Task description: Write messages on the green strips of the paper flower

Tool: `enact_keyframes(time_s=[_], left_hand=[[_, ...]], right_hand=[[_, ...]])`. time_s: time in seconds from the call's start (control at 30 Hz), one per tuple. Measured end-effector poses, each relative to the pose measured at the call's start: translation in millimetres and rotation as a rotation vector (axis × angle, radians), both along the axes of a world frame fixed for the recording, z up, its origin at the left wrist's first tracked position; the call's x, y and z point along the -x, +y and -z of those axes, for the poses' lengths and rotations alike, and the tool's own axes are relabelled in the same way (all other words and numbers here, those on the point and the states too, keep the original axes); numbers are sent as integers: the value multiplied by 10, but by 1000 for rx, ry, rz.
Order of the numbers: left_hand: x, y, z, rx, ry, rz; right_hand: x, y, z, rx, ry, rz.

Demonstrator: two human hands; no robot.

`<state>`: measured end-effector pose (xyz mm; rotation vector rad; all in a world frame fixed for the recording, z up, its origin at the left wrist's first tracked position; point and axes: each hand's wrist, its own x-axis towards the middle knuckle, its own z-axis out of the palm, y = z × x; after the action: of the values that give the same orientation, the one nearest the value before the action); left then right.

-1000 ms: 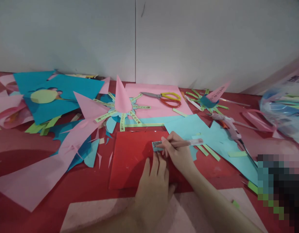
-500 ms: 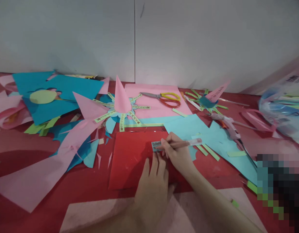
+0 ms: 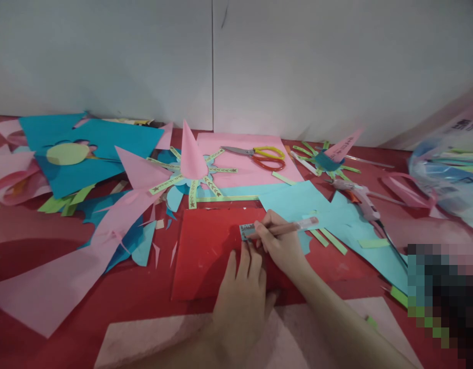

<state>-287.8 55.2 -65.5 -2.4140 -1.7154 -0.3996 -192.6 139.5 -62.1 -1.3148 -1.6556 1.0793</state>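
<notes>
My right hand (image 3: 278, 241) is closed round a pen (image 3: 293, 226), its tip at a small pale blue label (image 3: 247, 231) that bears dark writing. The label lies on a red sheet (image 3: 205, 251). My left hand (image 3: 242, 287) rests flat on that sheet with fingers spread, and a fingertip touches the label's lower edge. Behind the sheet stands a pink paper cone (image 3: 192, 156) on a blue flower-shaped base, with green written strips radiating from it.
Scissors (image 3: 259, 155) lie on pink paper (image 3: 228, 139). A glue gun (image 3: 359, 197), a smaller cone piece (image 3: 338, 154) and a plastic bag (image 3: 447, 169) are at the right. Pink strips (image 3: 121, 220) and blue paper (image 3: 117, 138) cover the left. A white wall rises behind.
The pen's rear end has shifted very slightly to the left and down. Both hands hold nearly the same positions.
</notes>
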Motion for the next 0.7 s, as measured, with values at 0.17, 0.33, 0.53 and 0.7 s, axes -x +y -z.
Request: enact_keyframes(time_s=[0.17,0.33,0.53,0.7], left_hand=[[-6,-13,-3,-14,0,3],[-7,-12,-12,-9,-1,1],[2,-16,-12,-5,7,8],[2,-12,-13,0,7,10]], right_hand=[[7,-9,-19,59,86,7],[14,-7,-12,33,64,-5],[6,-11,3,35,40,11],[-3,-20,-7,30,47,14]])
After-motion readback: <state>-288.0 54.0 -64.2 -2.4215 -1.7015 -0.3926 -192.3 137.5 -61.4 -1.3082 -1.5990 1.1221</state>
